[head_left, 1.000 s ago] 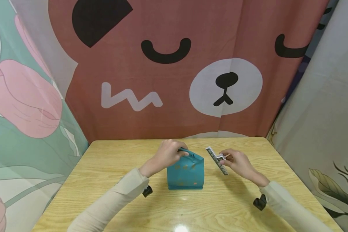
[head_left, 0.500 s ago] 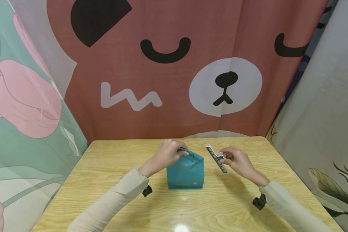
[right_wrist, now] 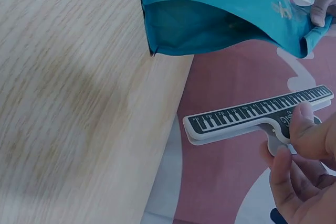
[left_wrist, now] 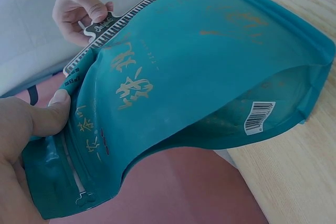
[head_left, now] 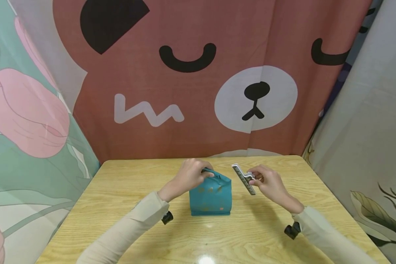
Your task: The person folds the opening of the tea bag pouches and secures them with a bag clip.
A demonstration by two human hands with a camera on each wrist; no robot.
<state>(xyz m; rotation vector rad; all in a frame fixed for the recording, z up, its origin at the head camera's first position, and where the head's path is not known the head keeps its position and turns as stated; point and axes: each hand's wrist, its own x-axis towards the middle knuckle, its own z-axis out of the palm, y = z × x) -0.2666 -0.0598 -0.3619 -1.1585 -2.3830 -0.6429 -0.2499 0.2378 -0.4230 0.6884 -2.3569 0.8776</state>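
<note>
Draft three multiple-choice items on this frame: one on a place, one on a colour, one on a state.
1. Where is the bag clip relative to the pouch?
A. Clamped on its top
B. In the air to its right, apart from it
C. Lying under it

2. What colour is the pouch?
A. Teal
B. Red
C. White

3. What is the left hand doing?
A. Resting flat on the table
B. Gripping the pouch's top edge
C. Holding the clip

Answers:
1 B: the right hand pinches it clear of the pouch.
2 A: teal in all views.
3 B: its fingers curl round the top.
</note>
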